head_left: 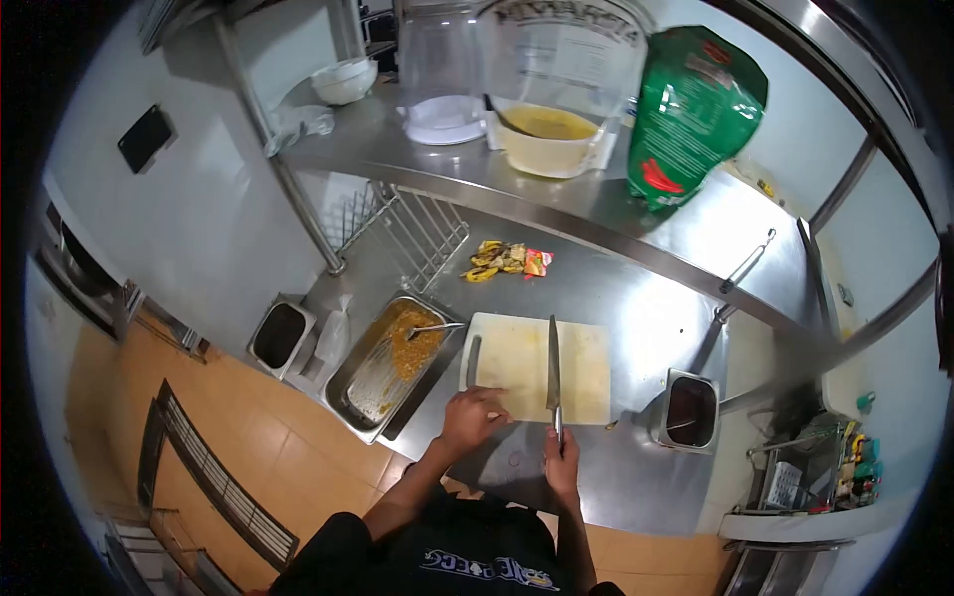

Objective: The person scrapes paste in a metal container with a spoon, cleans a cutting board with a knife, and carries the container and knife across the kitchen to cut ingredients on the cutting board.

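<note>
In the head view, a white cutting board (pixel 514 363) lies on the steel counter. My right hand (pixel 560 463) grips a kitchen knife (pixel 554 372) by its handle at the board's near edge. The blade points away from me across the board. My left hand (pixel 475 417) is over the near left corner of the board with its fingers apart, and nothing shows in it. Left of the board stands a deep steel tray (pixel 348 382) with an orange-brown chunky filling (pixel 409 343) and a serving utensil (pixel 435 330) in it.
Yellow wrappers (pixel 495 260) lie behind the board, below the steel shelf (pixel 388 159). On the shelf are a clear jar (pixel 440 84), a tub of yellow contents (pixel 550 149) and a green bag (pixel 691 119). Steel containers (pixel 688 409) (pixel 282 336) stand at both sides.
</note>
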The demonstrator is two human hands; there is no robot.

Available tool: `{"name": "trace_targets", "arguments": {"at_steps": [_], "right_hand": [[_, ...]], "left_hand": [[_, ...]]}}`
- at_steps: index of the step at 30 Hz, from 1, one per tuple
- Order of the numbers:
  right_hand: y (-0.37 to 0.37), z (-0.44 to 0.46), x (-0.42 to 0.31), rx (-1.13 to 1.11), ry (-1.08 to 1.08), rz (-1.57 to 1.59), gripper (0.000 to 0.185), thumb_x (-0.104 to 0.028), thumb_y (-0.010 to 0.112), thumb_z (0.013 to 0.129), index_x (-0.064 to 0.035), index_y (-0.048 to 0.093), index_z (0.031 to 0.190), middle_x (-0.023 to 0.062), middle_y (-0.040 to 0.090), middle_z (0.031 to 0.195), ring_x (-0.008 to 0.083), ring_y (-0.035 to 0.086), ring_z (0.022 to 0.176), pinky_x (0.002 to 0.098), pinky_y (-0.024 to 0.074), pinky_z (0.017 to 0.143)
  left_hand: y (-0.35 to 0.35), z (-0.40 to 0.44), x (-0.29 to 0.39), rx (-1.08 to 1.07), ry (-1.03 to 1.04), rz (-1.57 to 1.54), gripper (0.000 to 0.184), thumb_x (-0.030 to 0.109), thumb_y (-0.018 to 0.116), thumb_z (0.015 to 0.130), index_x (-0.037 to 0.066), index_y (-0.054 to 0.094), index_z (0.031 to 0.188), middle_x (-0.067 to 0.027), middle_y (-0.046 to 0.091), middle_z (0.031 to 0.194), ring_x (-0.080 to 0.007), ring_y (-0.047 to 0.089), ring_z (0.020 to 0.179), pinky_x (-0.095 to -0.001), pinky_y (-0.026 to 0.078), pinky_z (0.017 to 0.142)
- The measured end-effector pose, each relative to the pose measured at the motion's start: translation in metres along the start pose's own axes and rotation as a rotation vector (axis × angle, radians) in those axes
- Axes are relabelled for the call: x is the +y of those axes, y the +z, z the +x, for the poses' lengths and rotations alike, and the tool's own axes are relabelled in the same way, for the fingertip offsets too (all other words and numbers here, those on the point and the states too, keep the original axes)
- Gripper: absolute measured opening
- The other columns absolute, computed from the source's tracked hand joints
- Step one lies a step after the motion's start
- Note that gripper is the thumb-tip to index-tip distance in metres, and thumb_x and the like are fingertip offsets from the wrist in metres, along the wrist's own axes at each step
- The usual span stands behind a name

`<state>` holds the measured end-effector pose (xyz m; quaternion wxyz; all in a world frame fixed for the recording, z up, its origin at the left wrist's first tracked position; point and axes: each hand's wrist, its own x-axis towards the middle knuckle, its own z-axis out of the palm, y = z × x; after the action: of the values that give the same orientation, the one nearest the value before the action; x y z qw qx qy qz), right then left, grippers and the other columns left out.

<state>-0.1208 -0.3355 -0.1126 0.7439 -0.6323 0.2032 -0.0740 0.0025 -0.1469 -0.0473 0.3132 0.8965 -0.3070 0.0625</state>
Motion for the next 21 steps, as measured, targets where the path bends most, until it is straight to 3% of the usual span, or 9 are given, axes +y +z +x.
{"name": "trace_targets", "arguments": {"at_steps": [2,5,10,12,13,14,16,17,21], "right_hand": [[0.010,0.007,0.004,0.029,-0.020,-0.077,0.025,-0.032,0.057,0.106,-0.0074,0.060,0.109,-0.0056,0.043,0.065,0.0042,0.040,0.051,0.0228,0.0318,0.044],[0.039,0.007,-0.003,0.103,0.012,-0.095,0.026,-0.033,0.058,0.106,-0.0078,0.060,0.111,-0.0049,0.044,0.066,0.0046,0.040,0.050,0.0234,0.0323,0.042],[0.097,0.000,0.012,0.212,0.068,0.050,0.024,-0.031,0.058,0.105,-0.0078,0.058,0.112,-0.0036,0.046,0.068,0.0050,0.041,0.050,0.0246,0.0333,0.041],[0.107,0.001,0.043,0.266,-0.138,-0.145,0.024,-0.029,0.058,0.105,-0.0063,0.057,0.114,-0.0028,0.046,0.068,0.0049,0.040,0.049,0.0248,0.0332,0.041],[0.112,-0.007,0.047,0.288,-0.163,-0.194,0.032,-0.025,0.060,0.104,-0.0028,0.055,0.126,-0.0010,0.051,0.074,0.0074,0.046,0.056,0.0255,0.0400,0.048],[0.121,-0.012,0.051,0.307,-0.146,-0.194,0.032,-0.025,0.060,0.104,-0.0028,0.055,0.126,-0.0010,0.051,0.074,0.0074,0.046,0.056,0.0255,0.0400,0.048],[0.141,-0.026,0.051,0.488,-0.229,-0.437,0.042,-0.019,0.057,0.103,-0.0004,0.049,0.141,0.0193,0.064,0.122,0.0304,0.065,0.108,0.0390,0.0509,0.094],[0.145,-0.037,0.040,0.433,-0.034,-0.381,0.049,-0.018,0.056,0.103,-0.0007,0.044,0.147,0.0269,0.054,0.142,0.0391,0.054,0.131,0.0442,0.0406,0.110],[0.165,-0.038,0.036,0.530,-0.191,-0.656,0.055,-0.015,0.059,0.099,-0.0019,0.041,0.149,0.0280,0.053,0.142,0.0455,0.053,0.128,0.0491,0.0410,0.109]], "left_hand": [[-0.022,0.000,-0.001,-0.120,-0.075,-0.091,0.012,0.029,0.078,0.083,0.017,0.081,0.082,0.0017,0.075,0.116,-0.0232,0.070,0.104,-0.0389,0.055,0.088],[-0.053,-0.002,-0.018,-0.128,-0.036,-0.086,0.012,0.023,0.073,0.088,0.015,0.081,0.091,-0.0019,0.076,0.110,-0.0266,0.072,0.096,-0.0393,0.056,0.085],[-0.095,-0.012,-0.075,-0.018,0.050,-0.297,0.026,0.006,0.060,0.094,0.007,0.072,0.117,-0.0166,0.072,0.115,-0.0377,0.068,0.103,-0.0454,0.054,0.090],[-0.118,-0.017,-0.083,-0.015,0.045,-0.326,0.032,0.002,0.060,0.095,0.005,0.067,0.126,-0.0197,0.069,0.124,-0.0397,0.065,0.114,-0.0447,0.052,0.098],[-0.128,-0.020,-0.087,-0.044,0.031,-0.366,0.038,-0.001,0.060,0.094,0.006,0.063,0.131,-0.0206,0.065,0.130,-0.0409,0.062,0.120,-0.0447,0.049,0.101],[-0.132,-0.025,-0.094,-0.069,0.032,-0.374,0.038,-0.001,0.060,0.094,0.006,0.063,0.131,-0.0206,0.065,0.130,-0.0409,0.062,0.120,-0.0447,0.049,0.101],[-0.137,-0.036,-0.104,-0.025,0.029,-0.422,0.037,0.001,0.061,0.094,0.007,0.064,0.130,-0.0184,0.064,0.132,-0.0378,0.060,0.124,-0.0442,0.048,0.104],[-0.140,-0.040,-0.110,-0.048,0.032,-0.433,0.037,0.001,0.061,0.094,0.007,0.064,0.130,-0.0184,0.064,0.132,-0.0378,0.060,0.124,-0.0442,0.048,0.104],[-0.161,-0.053,-0.135,-0.117,0.110,-0.501,0.036,0.002,0.063,0.093,0.008,0.065,0.129,-0.0149,0.064,0.132,-0.0365,0.059,0.125,-0.0428,0.047,0.105]]}}
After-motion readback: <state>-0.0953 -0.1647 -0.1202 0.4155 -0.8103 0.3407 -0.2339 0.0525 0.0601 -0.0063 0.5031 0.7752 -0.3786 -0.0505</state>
